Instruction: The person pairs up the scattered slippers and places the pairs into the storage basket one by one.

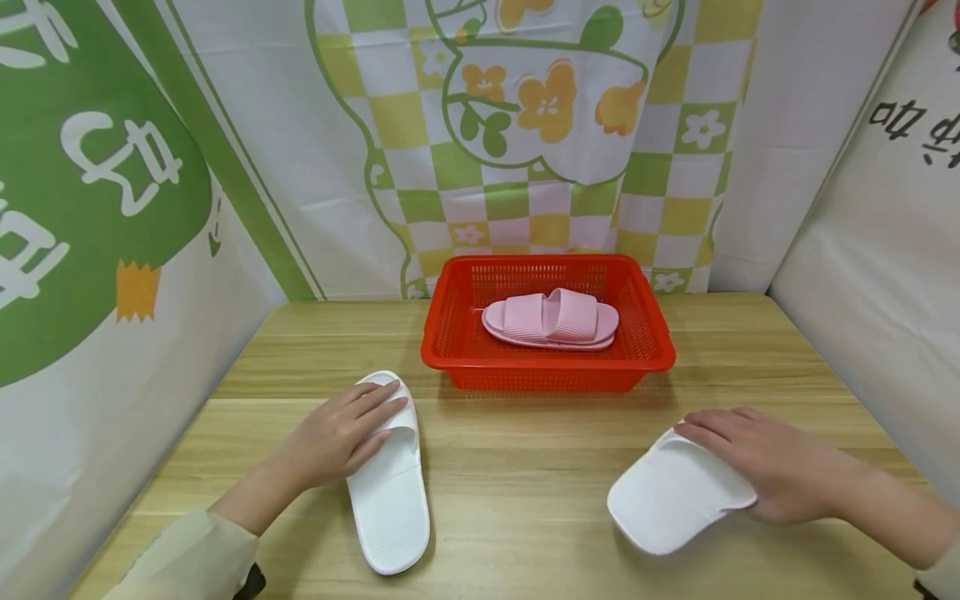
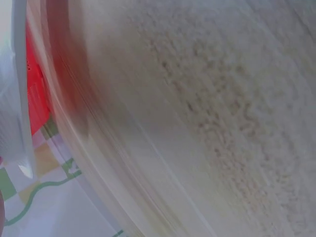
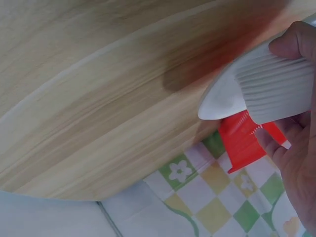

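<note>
On the left in the head view, my left hand [image 1: 337, 437] holds a white slipper [image 1: 390, 517] at its strap, fingers laid across it. The slipper's heel end points toward me. Only a pale edge of that slipper [image 2: 12, 89] enters the left wrist view. My right hand [image 1: 765, 467] grips a second white slipper [image 1: 671, 496] at the strap end, and it is tilted with its heel toward the left. Up close in the right wrist view, the thumb presses the ribbed strap [image 3: 279, 86], with other fingers below it.
A red basket [image 1: 547, 375] stands at the back middle of the wooden table [image 1: 517, 475]. Inside lie pink slippers [image 1: 573, 317], side by side with straps up. Printed cloth [image 1: 525, 192] hangs behind, and cloth walls close off both sides.
</note>
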Motion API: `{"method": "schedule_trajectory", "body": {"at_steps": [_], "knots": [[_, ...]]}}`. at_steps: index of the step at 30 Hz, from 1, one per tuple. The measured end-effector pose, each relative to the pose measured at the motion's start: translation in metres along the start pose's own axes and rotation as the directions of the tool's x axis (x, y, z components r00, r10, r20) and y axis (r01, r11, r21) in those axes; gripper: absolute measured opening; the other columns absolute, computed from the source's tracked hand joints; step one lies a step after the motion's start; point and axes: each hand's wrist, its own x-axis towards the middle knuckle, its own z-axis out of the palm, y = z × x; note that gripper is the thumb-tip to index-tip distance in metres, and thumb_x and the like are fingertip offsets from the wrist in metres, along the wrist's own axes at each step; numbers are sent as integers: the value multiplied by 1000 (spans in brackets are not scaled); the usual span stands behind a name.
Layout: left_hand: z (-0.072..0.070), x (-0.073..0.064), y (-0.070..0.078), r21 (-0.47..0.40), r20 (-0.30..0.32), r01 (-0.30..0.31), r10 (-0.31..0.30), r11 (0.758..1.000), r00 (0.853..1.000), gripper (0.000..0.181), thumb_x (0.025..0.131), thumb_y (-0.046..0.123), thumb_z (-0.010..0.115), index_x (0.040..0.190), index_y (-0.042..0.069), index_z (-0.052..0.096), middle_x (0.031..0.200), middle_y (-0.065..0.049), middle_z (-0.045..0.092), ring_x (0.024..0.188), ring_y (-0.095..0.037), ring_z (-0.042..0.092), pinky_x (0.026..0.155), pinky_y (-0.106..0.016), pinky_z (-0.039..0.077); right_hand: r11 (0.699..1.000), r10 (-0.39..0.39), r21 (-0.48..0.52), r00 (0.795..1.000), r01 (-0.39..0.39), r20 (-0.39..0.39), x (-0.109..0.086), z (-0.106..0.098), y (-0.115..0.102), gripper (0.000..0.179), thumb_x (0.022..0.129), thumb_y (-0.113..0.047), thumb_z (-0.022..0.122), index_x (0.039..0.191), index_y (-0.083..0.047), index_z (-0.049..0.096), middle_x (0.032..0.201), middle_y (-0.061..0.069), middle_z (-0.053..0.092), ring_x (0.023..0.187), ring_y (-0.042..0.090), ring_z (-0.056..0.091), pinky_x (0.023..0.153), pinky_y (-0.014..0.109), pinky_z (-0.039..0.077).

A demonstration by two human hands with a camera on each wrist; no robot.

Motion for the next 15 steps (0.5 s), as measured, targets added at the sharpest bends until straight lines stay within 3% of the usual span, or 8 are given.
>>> {"method": "schedule_trajectory", "body": {"at_steps": [15], "knots": [[-6,12,8,49,-71,8,-5,999,997,42,91,31,40,120,5,55,121,-16,51,103,-32,49,86,-43,40,1000,7,1,999,-7,-44,24,-13,-11,86,64,-57,66,129,-6,44,121,3,47,103,22,46,86,36,30]]}}
